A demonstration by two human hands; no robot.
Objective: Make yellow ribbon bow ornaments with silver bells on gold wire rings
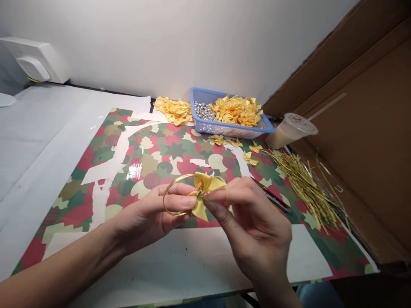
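A yellow ribbon bow [201, 208] is held up over the near part of the table, between my two hands. My left hand [160, 207] is closed, its thumb and fingers pinching the bow's left side. A thin gold cord [171, 185] curves in a loop around the left fingers and meets the bow at its middle. My right hand [253, 218] is closed too, thumb and forefinger pinched on the cord beside the bow's knot. A small shiny spot shows at the knot; I cannot tell what it is.
A blue basket [231, 129] holds yellow bows [237, 110] and silver beads [204, 111]. More bows [173, 110] lie beside it. At right are a lidded drink cup [290, 130], gold cords [305, 188], a dark pen-like tool [272, 196] and a cardboard wall [359, 119].
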